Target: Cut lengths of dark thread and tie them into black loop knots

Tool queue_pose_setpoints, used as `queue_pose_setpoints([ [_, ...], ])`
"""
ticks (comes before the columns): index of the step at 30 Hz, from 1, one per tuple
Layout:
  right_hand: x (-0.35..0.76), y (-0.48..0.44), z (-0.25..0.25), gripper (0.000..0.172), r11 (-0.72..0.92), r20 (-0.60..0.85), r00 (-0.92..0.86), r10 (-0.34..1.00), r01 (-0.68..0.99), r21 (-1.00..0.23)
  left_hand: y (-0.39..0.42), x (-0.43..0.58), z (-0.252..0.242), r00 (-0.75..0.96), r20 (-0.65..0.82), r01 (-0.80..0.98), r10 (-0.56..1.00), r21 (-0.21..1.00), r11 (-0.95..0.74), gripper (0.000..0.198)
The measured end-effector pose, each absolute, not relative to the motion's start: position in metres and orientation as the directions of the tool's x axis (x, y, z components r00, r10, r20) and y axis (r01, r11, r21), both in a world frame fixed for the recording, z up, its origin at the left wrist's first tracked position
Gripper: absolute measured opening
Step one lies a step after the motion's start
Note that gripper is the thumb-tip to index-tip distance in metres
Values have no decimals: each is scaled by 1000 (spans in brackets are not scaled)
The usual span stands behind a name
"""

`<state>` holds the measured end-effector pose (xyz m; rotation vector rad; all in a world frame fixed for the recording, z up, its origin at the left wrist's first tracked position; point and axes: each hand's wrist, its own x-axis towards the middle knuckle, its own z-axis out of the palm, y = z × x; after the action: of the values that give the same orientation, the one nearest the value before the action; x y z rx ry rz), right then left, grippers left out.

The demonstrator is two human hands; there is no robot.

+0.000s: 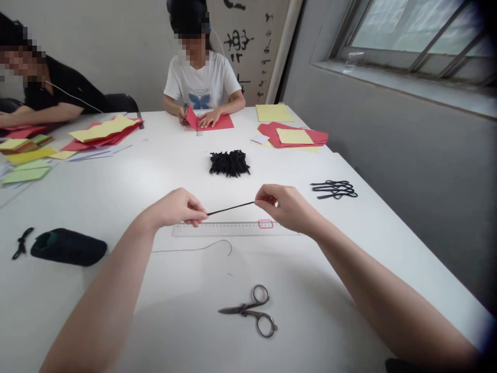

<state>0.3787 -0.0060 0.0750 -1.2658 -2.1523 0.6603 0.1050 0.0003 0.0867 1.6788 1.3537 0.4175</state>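
Observation:
A black cord (231, 209) is stretched between my two hands, tilted slightly up to the right. My left hand (176, 208) pinches one end, and my right hand (282, 204) pinches the other with curled fingers. Just below the cord, a clear ruler (217, 229) with a small red box marked on it lies on the white table (174, 321). Nearer me rest metal scissors (250, 311), their blades together and pointing left. By my left forearm lies a spool of dark thread (70, 247), and a loose thread (194, 249) runs across the table.
Beyond my hands sits a bundle of black cords (230, 163). Several looped cords (334, 189) lie at right, a small knotted cord (23, 243) at far left. Across the table, a person in white (202, 83) handles red paper; another person (58, 83) sits left near coloured papers (104, 129).

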Motion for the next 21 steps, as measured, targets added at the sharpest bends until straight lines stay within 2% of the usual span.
queue_pose_setpoints([
  [1,380,-7,78,11,443,207,-415,886,624,-644,0,101,89,291,-208,651,934,758,-34,7],
  [4,377,-14,84,11,464,194,-455,869,616,-637,-9,116,94,148,128,706,981,681,-195,2],
  [5,375,-18,85,11,467,182,-470,864,609,-641,-14,127,94,149,193,687,970,685,-242,6],
  [6,372,-21,86,11,470,171,-485,857,603,-645,-20,140,94,187,200,649,962,710,-273,16],
  [9,365,-28,87,13,469,156,-503,850,589,-658,-36,174,89,313,112,507,943,820,-266,33],
  [13,364,-29,89,13,453,167,-473,865,591,-667,-41,187,81,302,-7,315,953,944,-93,28],
  [17,368,-26,92,10,466,204,-461,863,574,-673,-36,179,81,285,-75,297,956,955,-14,23],
  [21,373,-22,93,9,479,315,-368,875,558,-677,-32,172,89,375,-147,281,915,959,39,21],
])
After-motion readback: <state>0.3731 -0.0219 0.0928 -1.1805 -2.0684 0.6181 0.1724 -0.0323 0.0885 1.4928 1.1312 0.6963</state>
